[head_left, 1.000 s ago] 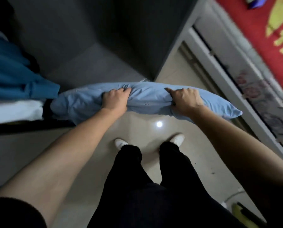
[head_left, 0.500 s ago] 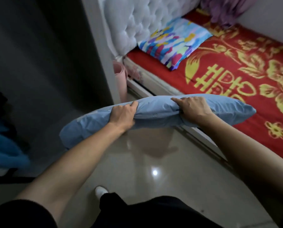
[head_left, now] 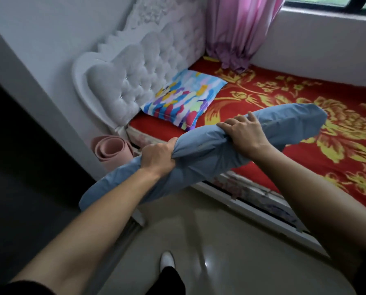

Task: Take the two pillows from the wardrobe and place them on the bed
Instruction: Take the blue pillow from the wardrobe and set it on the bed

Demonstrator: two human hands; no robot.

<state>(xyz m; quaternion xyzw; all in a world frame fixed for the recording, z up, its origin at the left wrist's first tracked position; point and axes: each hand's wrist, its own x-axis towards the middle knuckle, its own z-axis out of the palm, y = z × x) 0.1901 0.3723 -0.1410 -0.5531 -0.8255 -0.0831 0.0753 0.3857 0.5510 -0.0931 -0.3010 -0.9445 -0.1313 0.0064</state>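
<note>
Both hands are closed on the blue pillow, and the way they sit on it explains its shape. The left hand has a full fist of cover bunched near the middle, so the cloth puckers into folds right at that grip, while the right hand lies over the top with its fingers spread and curled round the far side. Taking the pillow by its long upper edge in two spots lets the soft filling hang below the grip without folding in half; the stretch between the hands stays fairly straight, and only the ends beyond each grip droop. The pillow is tilted: the end past the right grip rides higher and is out over the red bedspread, while the end past the left grip hangs lower over the floor, close to the rolled pink mat. It touches nothing but the hands. Beyond the grip, a colourful pillow lies against the white headboard, leaving bare bedspread beside it toward the window. That looks like the natural spot for this one, and the raised right end seems angled to lead it there, probably needing a step closer.
</note>
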